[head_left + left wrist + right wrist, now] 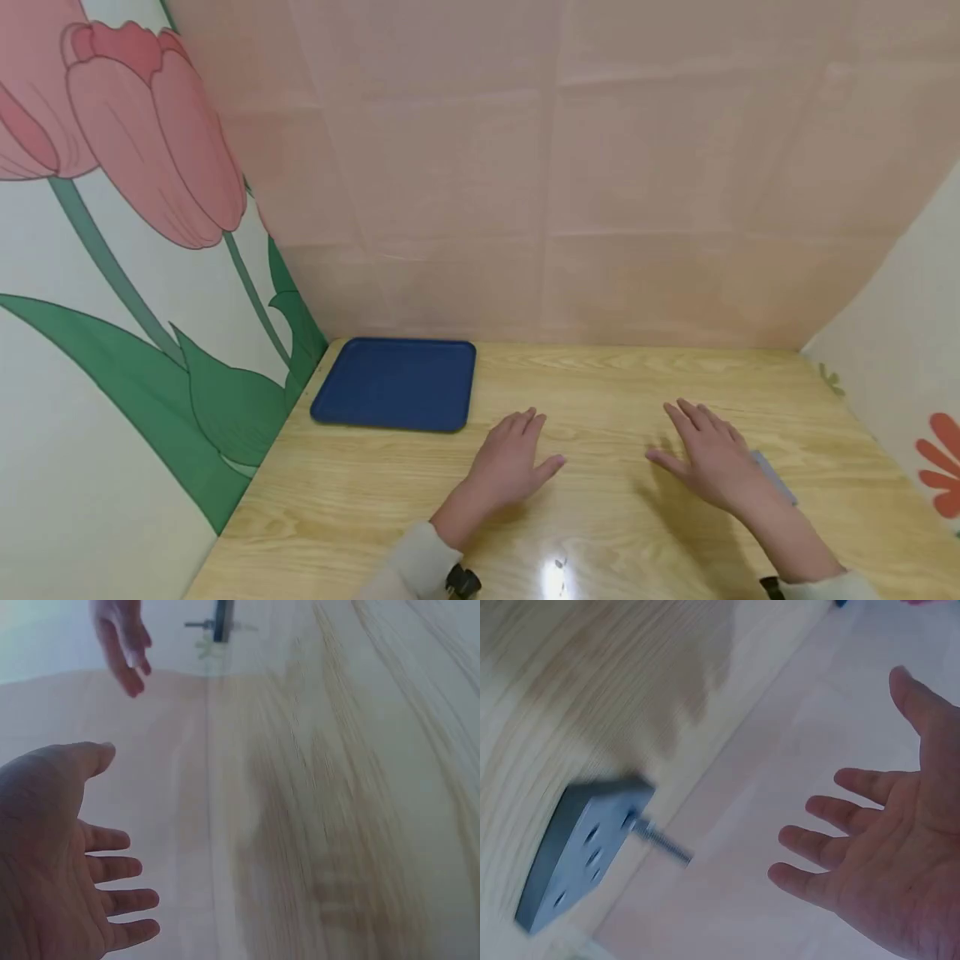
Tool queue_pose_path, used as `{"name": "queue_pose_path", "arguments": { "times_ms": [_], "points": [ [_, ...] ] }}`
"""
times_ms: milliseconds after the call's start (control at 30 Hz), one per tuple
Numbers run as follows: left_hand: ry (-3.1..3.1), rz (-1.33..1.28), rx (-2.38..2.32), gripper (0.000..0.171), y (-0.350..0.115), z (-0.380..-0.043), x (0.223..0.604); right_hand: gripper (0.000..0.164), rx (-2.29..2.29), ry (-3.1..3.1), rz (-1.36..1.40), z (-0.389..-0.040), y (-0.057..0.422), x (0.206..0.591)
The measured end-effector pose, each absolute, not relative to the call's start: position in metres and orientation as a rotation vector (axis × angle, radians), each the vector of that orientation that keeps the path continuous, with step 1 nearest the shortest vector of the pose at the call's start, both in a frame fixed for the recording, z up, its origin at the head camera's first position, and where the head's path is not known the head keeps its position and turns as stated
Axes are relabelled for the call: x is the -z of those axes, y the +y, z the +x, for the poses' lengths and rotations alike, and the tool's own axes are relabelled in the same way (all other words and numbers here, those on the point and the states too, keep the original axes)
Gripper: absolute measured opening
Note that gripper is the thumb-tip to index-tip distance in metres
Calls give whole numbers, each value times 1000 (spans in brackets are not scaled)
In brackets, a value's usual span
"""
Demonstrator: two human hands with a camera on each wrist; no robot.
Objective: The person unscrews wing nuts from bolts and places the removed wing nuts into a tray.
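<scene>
My left hand (507, 460) hovers over the middle of the wooden table, its fingers straight and thumb spread, holding nothing. To the right, my right hand (708, 458) hangs above the table with fingers extended and palm bare. Close beside it lies a grey metal block (585, 851), partly hidden behind that hand and wrist in the head view. The block has several round holes in its face, and a threaded bolt (660, 838) sticks out of one of them. In the left wrist view the same block (223, 621) shows small at the top.
A blue rectangular tray (393, 383) lies at the back left of the wooden table (585, 392). A pinkish sheet (555, 167) hangs behind the table. Flower-patterned panels (150, 275) stand along the left and right sides.
</scene>
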State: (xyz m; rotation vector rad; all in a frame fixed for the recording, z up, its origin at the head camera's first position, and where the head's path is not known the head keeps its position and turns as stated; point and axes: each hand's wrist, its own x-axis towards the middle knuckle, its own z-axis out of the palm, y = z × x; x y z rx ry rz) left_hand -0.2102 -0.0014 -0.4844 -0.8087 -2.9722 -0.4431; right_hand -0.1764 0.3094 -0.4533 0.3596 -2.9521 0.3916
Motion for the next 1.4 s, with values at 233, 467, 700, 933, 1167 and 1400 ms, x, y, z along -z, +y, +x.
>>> {"name": "queue_pose_path", "arguments": {
  "times_ms": [233,467,700,933,1167,1400],
  "points": [
    [-2965,-895,425,73,30,-204,479,87,-342,-2982,349,-171,349,453],
    [-2934,-972,384,72,60,-201,479,87,-358,-3052,318,-168,382,453],
    [-2925,-1040,342,71,90,-203,479,71,-469,-3087,302,-169,417,454],
    [-2944,-1109,301,70,121,-207,478,61,-508,-3064,337,-172,448,465],
    [-2995,-1157,343,69,149,-212,475,56,-443,-3113,353,-171,464,466],
    [-3051,-1150,330,69,177,-212,479,67,-423,-3183,425,-171,467,470]
  ]
}}
